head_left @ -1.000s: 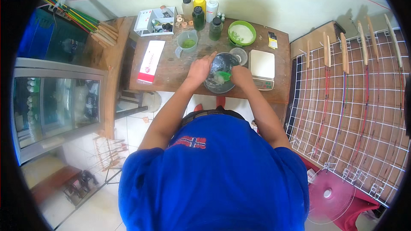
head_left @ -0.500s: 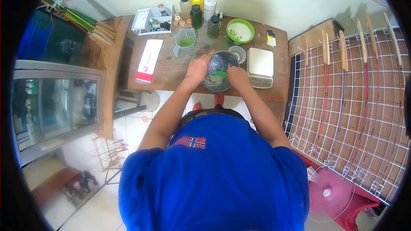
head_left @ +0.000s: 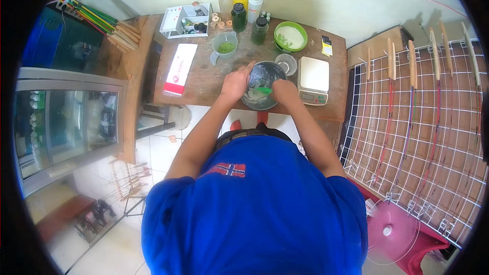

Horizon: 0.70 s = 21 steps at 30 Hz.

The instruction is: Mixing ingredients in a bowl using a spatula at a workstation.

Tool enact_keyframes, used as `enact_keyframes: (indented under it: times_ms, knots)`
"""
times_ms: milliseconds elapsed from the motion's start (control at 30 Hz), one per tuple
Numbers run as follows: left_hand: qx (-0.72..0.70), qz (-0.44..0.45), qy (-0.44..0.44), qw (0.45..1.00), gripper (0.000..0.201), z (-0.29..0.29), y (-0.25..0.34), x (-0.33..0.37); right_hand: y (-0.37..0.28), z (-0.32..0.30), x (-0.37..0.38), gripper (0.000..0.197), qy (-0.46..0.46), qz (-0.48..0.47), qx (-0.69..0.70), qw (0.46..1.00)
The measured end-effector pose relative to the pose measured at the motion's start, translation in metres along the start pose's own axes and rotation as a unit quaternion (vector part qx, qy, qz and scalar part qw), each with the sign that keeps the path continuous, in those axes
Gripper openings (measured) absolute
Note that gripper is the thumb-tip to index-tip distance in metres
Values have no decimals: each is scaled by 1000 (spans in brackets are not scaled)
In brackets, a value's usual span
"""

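A dark mixing bowl (head_left: 261,75) stands near the front edge of the wooden table, with pale, doughy stuff smeared low inside it. My left hand (head_left: 236,82) grips the bowl's left rim, thumb and fingers closed on it. Inside the bowl is a bright green spatula (head_left: 264,90), its handle covered by the closed fingers of my right hand (head_left: 284,91). Just beyond my right hand sits a small clear round container (head_left: 286,63). A white kitchen scale (head_left: 314,77) lies to the right of it.
Behind the bowl are a measuring jug (head_left: 224,46) with green contents, a green bowl (head_left: 304,42) of whitish powder, and dark green jars (head_left: 259,31). Left are a white-and-red paper (head_left: 180,70) and a divided box (head_left: 171,26). A wire rack (head_left: 402,122) stands at right.
The spatula and my right hand have shifted slightly within the bowl. My left hand keeps its hold on the rim. The whole view has moved a little.
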State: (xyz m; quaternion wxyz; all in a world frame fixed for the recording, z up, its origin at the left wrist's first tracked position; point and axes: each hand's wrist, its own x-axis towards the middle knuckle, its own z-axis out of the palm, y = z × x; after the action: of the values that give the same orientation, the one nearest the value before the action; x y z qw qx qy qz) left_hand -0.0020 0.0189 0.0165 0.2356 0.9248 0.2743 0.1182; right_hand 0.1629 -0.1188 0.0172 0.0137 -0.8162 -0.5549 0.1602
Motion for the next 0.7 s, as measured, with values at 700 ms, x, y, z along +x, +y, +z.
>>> enact_keyframes:
  times_ms: [700]
  knots:
    - [-34, -10, 11, 999, 53, 2, -14, -15, -20, -8, 6, 16, -38, -108, -24, 993]
